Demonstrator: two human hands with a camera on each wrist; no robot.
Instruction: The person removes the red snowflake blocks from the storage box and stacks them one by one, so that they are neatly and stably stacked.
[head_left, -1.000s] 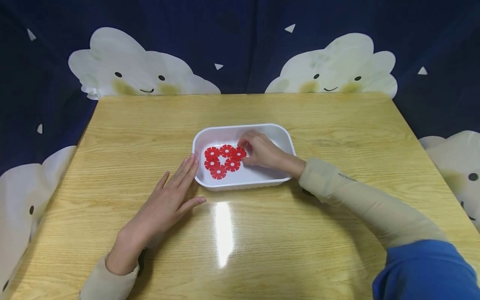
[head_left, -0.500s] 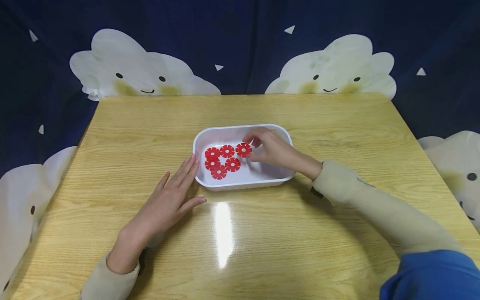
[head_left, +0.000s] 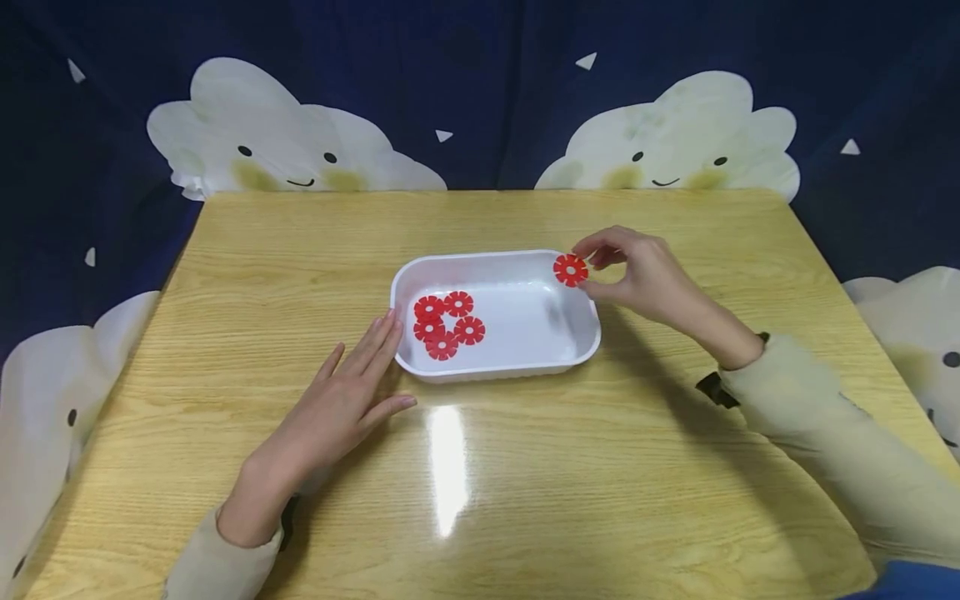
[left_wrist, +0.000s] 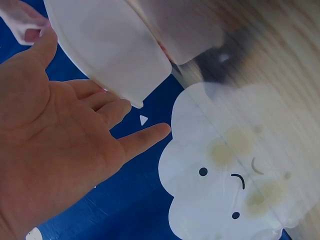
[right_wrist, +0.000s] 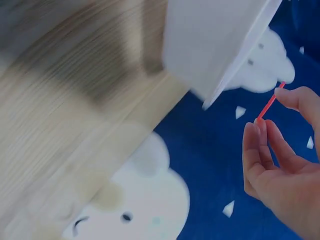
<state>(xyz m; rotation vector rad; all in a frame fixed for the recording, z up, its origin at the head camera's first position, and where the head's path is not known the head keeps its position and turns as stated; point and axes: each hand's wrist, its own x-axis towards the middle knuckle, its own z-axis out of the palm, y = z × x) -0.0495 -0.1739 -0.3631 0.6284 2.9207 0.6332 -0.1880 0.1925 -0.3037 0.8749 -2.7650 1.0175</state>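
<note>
A white oblong tray (head_left: 517, 369) stands mid-table with several red notched discs (head_left: 469, 330) lying in a ring at its left end. My right hand (head_left: 648, 275) pinches one red disc (head_left: 572, 271) by its edge above the tray's back right corner; in the right wrist view this disc (right_wrist: 271, 101) appears edge-on between thumb and fingers of the hand (right_wrist: 285, 160). With fingers straight, my left hand (head_left: 333, 408) touches the tray's left wall. The left wrist view has that hand (left_wrist: 65, 135) against the tray (left_wrist: 110, 45), palm in sight.
The wooden table (head_left: 300, 250) extends around the tray, with a bright reflection on its surface in front. Behind it hangs a dark blue cloth (head_left: 487, 67) printed with white clouds and small triangles.
My right hand has lifted one red disc from the ring's right side and carried it right and back, over the tray's corner. The left hand stays at the tray's left wall.
</note>
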